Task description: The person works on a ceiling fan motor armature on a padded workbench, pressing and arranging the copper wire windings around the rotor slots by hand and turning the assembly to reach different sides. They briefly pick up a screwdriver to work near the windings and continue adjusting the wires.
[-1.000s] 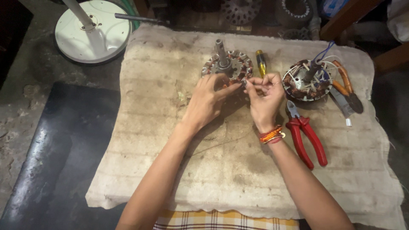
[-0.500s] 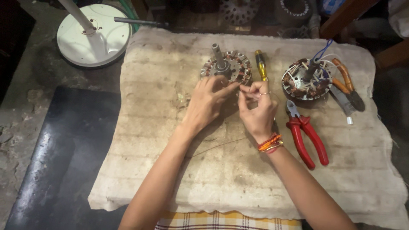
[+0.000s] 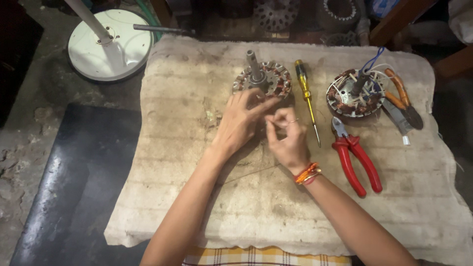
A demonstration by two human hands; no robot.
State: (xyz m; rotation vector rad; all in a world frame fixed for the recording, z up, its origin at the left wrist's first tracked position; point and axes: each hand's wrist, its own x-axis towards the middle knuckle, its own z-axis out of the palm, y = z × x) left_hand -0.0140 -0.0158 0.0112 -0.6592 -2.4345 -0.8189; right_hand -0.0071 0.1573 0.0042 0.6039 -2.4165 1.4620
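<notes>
Both hands (image 3: pixel 268 128) pinched on thin wire (image 3: pixel 246 173)

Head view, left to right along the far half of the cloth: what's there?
White round fan base → grey motor stator with upright shaft → yellow-handled screwdriver → copper-wound stator with blue and white wires → red-handled pliers → orange-handled pliers.

Repair workshop: wound motor stators (image 3: pixel 355 92), pliers (image 3: pixel 355 160), screwdriver (image 3: pixel 306 96), grimy floor.

Red-handled pliers (image 3: pixel 355 160), yellow-handled screwdriver (image 3: pixel 305 93), beige cloth (image 3: pixel 187 148), orange wristband (image 3: pixel 307 173).
</notes>
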